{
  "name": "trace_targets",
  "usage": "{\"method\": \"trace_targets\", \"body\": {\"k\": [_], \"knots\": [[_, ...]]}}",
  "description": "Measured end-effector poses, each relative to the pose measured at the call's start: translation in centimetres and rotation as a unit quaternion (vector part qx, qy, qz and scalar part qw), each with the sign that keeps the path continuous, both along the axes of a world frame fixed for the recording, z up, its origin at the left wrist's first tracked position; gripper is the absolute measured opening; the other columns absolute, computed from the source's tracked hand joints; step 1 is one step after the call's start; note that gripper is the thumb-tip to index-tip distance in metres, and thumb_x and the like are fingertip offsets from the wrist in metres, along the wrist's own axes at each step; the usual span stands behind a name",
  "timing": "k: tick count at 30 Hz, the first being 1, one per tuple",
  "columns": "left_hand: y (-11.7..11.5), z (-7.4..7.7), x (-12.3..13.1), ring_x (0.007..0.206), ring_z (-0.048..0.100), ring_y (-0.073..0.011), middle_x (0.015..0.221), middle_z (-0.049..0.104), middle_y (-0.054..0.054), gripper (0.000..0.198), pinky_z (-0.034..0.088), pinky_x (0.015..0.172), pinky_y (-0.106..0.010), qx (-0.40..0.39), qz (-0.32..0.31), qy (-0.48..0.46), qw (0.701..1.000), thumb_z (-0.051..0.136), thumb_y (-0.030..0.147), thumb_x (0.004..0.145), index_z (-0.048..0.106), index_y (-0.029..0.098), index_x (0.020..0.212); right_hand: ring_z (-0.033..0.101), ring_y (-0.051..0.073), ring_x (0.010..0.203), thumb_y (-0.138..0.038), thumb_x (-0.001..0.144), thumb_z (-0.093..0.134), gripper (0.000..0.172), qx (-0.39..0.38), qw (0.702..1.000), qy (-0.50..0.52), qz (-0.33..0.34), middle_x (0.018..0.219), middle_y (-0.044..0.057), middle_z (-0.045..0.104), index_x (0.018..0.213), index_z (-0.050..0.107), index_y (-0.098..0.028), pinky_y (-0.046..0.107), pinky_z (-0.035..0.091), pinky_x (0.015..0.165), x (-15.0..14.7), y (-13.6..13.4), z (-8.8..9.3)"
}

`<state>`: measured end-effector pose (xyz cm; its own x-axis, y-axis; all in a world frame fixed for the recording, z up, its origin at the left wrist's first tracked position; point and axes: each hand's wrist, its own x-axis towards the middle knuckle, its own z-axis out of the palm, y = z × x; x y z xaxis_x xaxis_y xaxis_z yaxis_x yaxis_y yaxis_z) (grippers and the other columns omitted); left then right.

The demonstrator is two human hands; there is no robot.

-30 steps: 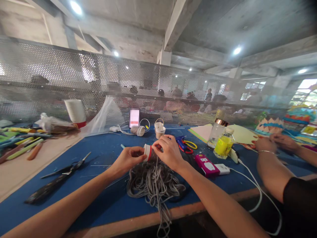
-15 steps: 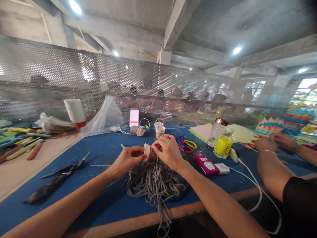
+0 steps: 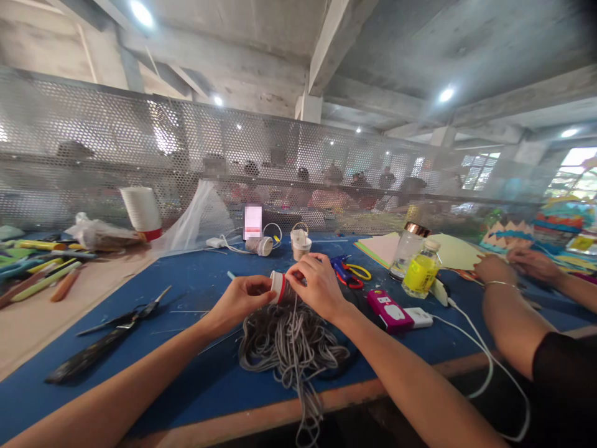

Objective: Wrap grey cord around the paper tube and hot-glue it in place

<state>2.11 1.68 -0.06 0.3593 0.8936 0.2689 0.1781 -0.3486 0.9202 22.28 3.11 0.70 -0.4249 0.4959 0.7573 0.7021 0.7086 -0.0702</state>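
Between my hands lies a paper cup (image 3: 278,287) on its side, white with a red band and grey-brown cord wrapped round its body. My left hand (image 3: 245,298) grips the cup's white end, thumb and fingers closed on it. At the wrapped part, my right hand (image 3: 319,287) has its fingers bent closed over the cup and cord; the exact fingertip hold is partly hidden. A strand runs down from there to a loose heap of grey cord (image 3: 293,348), which hangs over the table's front edge.
Black scissors (image 3: 133,317) lie left, blue-and-red glue-gun-like pliers (image 3: 342,270) right. Beyond stand a small cord-covered basket (image 3: 301,241), phone (image 3: 252,223), glass jar (image 3: 407,252) and yellow bottle (image 3: 421,274). A magenta power strip (image 3: 389,310) trails white cables. A co-worker's arm (image 3: 506,311) is at right.
My hands, the cup and the cord look unchanged. At the right, the co-worker's hand has shifted slightly.
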Motion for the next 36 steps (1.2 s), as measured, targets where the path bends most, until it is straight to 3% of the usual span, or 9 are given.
{"method": "trace_targets", "body": {"k": [24, 36], "knots": [[0.58, -0.77, -0.38, 0.073, 0.064, -0.0193, 0.079, 0.073, -0.004, 0.017, 0.046, 0.07, -0.028, 0.002, -0.004, -0.013, 1.0, 0.068, 0.032, 0.077, 0.073, 0.016, 0.082, 0.059, 0.015, 0.091, -0.024, 0.092, 0.058, 0.007, -0.013, 1.0, 0.01, 0.013, 0.09, 0.001, 0.067, 0.089, 0.064, -0.021, 0.037, 0.03, 0.105, 0.02, -0.06, 0.06], [0.12, -0.01, -0.38, 0.078, 0.065, -0.022, 0.084, 0.074, -0.006, 0.022, 0.048, 0.074, -0.03, -0.012, 0.012, -0.027, 0.999, 0.071, 0.035, 0.074, 0.074, 0.016, 0.085, 0.058, 0.015, 0.092, -0.031, 0.099, 0.046, 0.023, -0.012, 1.0, 0.019, 0.016, 0.087, 0.003, 0.066, 0.09, 0.064, -0.02, 0.036, 0.033, 0.103, 0.17, -0.43, 0.36]]}}
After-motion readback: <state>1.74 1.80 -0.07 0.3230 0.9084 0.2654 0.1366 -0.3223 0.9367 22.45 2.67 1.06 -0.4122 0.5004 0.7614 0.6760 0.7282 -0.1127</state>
